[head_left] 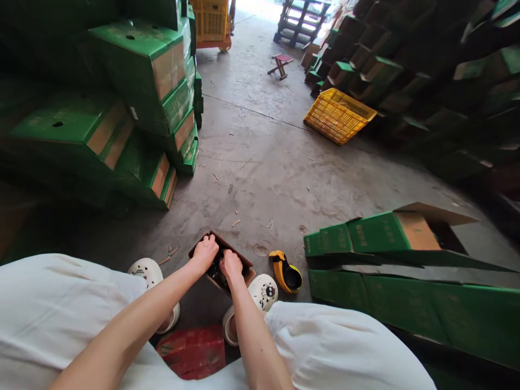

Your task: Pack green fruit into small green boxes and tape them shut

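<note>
A small open cardboard box (246, 275) stands on the floor between my feet, with dark contents that I cannot make out. My left hand (205, 253) is at the box's far left edge, fingers curled at the opening. Whether it grips the rim or something inside is unclear. My right hand (231, 264) reaches into the opening from the right side with its fingers bent together, and its fingertips are hidden. To the right of the box lies a yellow and black tape dispenser (285, 272).
Green cartons are stacked at the left (130, 40); more green cartons (377, 233) lie at the right. Farther off are a tilted yellow crate (339, 116), a folding stool (280, 64) and a pallet (303, 23). A red object (193, 352) is beneath me, between white clogs (264, 291).
</note>
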